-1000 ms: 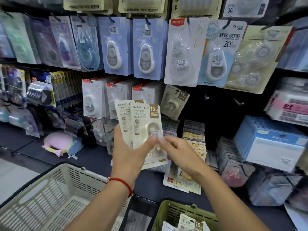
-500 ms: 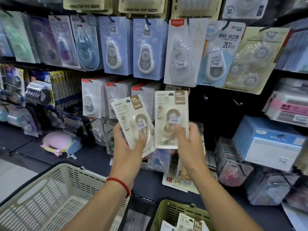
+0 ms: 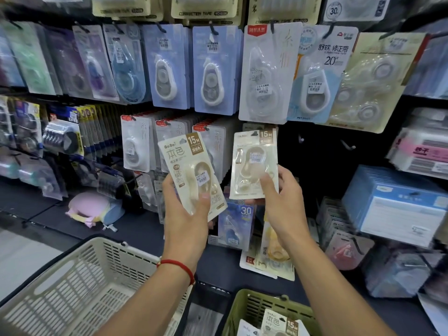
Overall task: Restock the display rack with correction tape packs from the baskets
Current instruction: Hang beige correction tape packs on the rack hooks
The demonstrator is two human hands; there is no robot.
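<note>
My left hand [image 3: 186,214] grips a cream correction tape pack [image 3: 186,163] marked 15M, tilted left, thumb across its blister. My right hand [image 3: 283,202] holds a second cream pack [image 3: 254,161] upright by its lower edge, raised against the display rack [image 3: 315,166] where another cream pack hangs just behind it. To the right of that pack two bare hooks [image 3: 346,145] stick out of the dark panel. A green basket [image 3: 252,309] at the bottom holds more cream packs [image 3: 281,323]. A cream basket [image 3: 72,287] stands at the lower left.
Rows of other correction tape packs [image 3: 208,76] hang above and to the left. Blue boxes [image 3: 397,204] and bagged goods fill the right shelves. A pink and blue pouch [image 3: 94,209] lies on the dark shelf at left. Loose packs [image 3: 269,258] lean below my right hand.
The two packs were held together a second ago. My right hand has pulled one away and lifted it up and right to the rack. My left hand keeps the other, slightly raised.
</note>
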